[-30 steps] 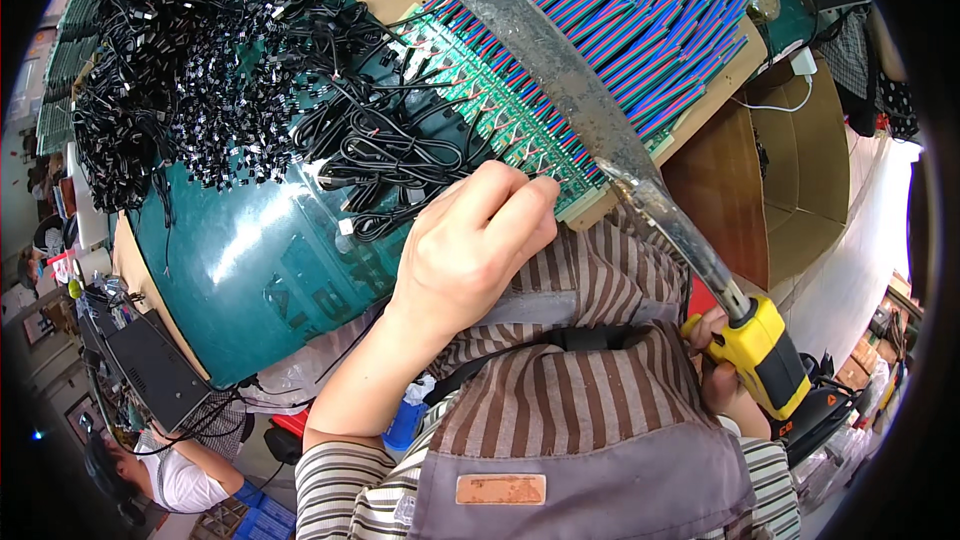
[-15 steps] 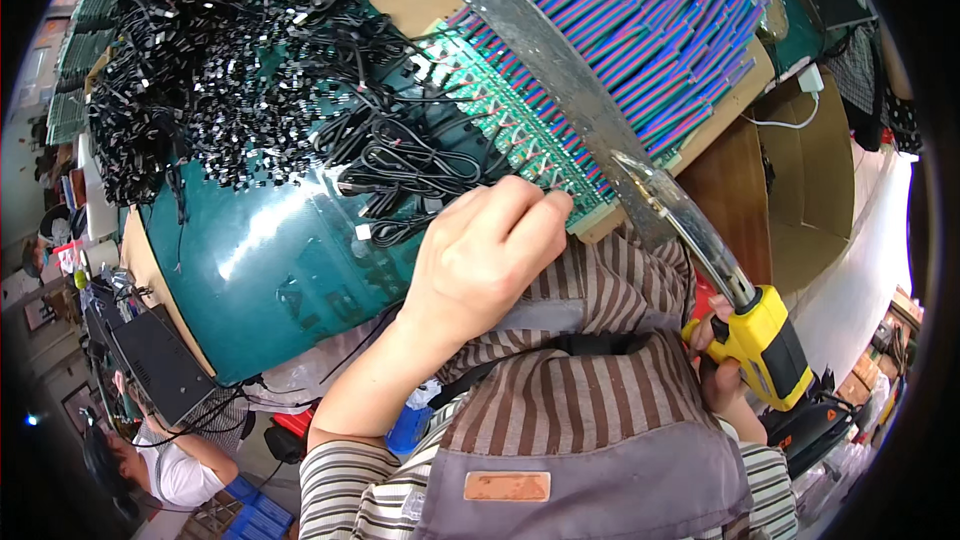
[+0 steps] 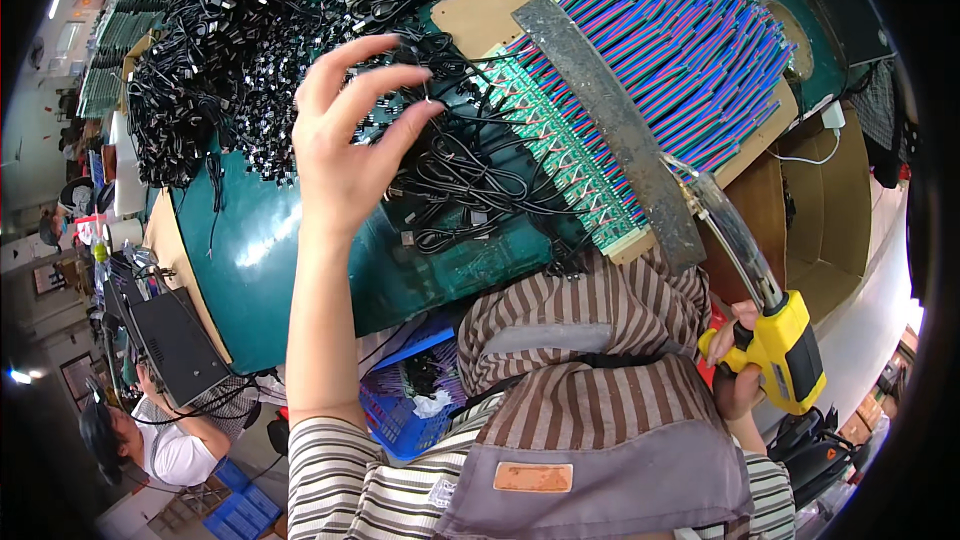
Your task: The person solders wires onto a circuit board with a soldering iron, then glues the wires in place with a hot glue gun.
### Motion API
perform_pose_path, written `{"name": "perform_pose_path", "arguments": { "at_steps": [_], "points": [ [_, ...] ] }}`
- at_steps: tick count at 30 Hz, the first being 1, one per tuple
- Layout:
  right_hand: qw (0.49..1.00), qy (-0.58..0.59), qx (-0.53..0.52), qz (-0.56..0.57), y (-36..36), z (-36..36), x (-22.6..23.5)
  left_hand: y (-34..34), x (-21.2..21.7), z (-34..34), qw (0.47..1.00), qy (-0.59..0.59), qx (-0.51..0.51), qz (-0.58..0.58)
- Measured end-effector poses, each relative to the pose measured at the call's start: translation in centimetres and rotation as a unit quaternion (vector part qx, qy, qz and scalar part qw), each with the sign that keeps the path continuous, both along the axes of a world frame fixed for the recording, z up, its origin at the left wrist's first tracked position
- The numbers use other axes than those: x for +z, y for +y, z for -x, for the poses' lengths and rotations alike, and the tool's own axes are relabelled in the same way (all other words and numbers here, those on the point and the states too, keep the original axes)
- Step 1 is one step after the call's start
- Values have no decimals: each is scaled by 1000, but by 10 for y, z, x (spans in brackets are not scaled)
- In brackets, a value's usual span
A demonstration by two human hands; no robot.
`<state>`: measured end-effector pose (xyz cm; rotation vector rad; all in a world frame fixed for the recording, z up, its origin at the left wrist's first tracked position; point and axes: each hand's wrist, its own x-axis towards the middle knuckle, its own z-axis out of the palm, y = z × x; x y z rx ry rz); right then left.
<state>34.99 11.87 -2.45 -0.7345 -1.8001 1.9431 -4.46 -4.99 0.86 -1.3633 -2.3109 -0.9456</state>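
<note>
A worker's left hand (image 3: 345,135) pinches one black cable (image 3: 470,155) from the heap on the green table (image 3: 260,260); the right hand (image 3: 735,365) grips a yellow tool (image 3: 785,350) (many heaped cables remain).

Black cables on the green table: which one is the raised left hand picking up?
The loose black cable pinched between thumb and fingers of the left hand, near the circuit boards, apart from the heaped pile behind.
</note>
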Motion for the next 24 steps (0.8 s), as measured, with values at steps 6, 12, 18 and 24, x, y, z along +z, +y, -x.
{"name": "perform_pose_path", "arguments": {
  "at_steps": [6,12,18,24],
  "points": [
    [1000,-7,3,-12,-3,2,4,16,-12,21,981,-59,-165,-87],
    [995,-16,86,-50,-3,45,25,39,26,-36,942,-48,-326,-66],
    [996,14,39,-74,-20,123,52,38,8,-83,921,-208,-325,-46],
    [965,-110,29,-237,-28,123,37,31,-1,-92,913,-261,-312,-44]
  ]
}}
